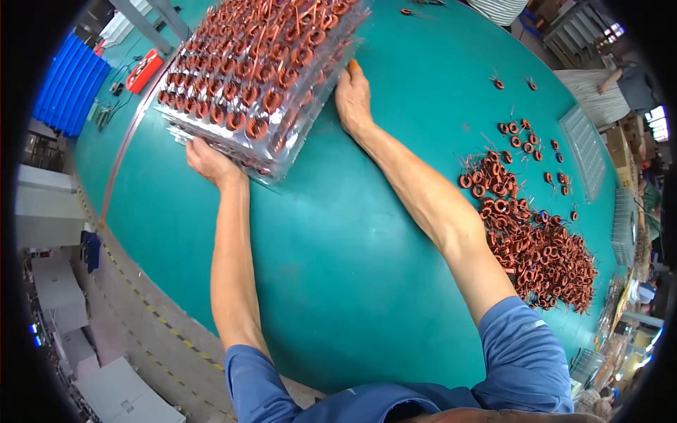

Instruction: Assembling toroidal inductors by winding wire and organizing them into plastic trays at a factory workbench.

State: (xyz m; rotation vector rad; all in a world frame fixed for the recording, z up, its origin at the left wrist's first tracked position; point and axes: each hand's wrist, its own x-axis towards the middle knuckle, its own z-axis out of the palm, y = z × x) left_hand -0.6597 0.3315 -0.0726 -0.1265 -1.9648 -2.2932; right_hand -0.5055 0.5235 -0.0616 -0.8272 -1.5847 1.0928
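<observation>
A stack of clear plastic trays (224,130), filled with rows of copper-wound ring coils (256,127), is at the upper left, running out of the top of the view. My left hand (211,163) grips the stack's near edge, its fingertips hidden beneath the trays. At the right side, my right hand (354,102) is closed against the stack's edge, with part of its fingers hidden behind the plastic. An orange-yellow spot shows at that hand's upper fingertip. Both forearms reach forward over the green table (331,282).
A heap of loose ring coils (543,261) lies right of my right arm, with scattered coils beyond. An empty clear tray (584,151) lies near the right edge. A red box (144,71) and blue bins (69,84) are at the left. Another person (635,84) is at the far right.
</observation>
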